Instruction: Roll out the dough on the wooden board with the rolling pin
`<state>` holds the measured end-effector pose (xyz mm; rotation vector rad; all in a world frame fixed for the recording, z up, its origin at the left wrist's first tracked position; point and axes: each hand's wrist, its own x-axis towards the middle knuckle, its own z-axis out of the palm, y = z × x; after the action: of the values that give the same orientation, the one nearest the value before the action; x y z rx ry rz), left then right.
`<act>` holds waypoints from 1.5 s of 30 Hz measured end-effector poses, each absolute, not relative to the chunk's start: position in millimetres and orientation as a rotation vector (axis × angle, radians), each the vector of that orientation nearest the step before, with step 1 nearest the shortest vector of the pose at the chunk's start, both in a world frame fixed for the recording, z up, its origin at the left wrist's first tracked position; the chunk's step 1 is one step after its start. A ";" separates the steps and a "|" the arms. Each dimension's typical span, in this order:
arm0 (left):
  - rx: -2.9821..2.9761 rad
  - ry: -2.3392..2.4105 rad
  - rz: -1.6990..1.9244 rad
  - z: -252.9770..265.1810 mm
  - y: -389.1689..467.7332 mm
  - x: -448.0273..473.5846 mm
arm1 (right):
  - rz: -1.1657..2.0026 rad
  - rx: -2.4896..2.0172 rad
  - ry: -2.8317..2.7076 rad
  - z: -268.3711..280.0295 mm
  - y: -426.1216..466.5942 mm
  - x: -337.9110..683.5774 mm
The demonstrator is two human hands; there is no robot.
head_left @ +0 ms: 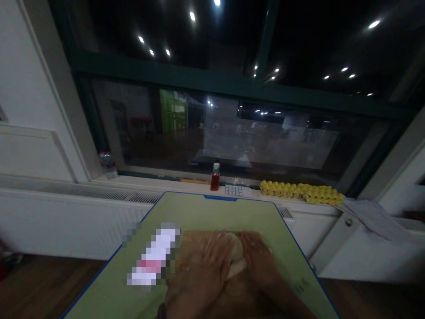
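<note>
A lump of pale dough (236, 249) rests on a wooden board (192, 238) near the front of the green table. My left hand (212, 261) lies over the dough's left part, its fingers stretched out and pointing away from me. Against the dough's right side is my right hand (260, 259), also with fingers extended. Both hands are somewhat smeared by motion, and they hide much of the dough and the board. A dark band sits at my left wrist.
The green table (192, 208) has a blue edge. A blurred-out, pixelated item (154, 257) lies left of the board. On the windowsill stand a small bottle of red-brown liquid (215, 178), a clear plastic bottle (108, 164) and yellow egg trays (300, 191). Papers (368, 217) lie right.
</note>
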<state>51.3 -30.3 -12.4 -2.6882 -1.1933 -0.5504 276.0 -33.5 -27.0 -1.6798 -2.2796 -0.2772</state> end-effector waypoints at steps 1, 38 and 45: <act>-2.644 -1.200 -0.577 -12.4 -33.2 53.0 | -0.274 -1.698 -2.270 -28.0 -38.7 277.2; -2.692 -1.205 -0.614 1.0 -40.0 60.5 | -0.424 -1.651 -2.286 -29.1 -46.2 273.0; -2.592 -1.378 -0.568 3.3 -6.1 66.0 | -0.242 -1.808 -2.261 5.4 -18.5 253.9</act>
<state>66.0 -6.1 3.3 -2.5921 -1.3783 -0.5684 253.9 -18.5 5.4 -1.8084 -2.2606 -0.2416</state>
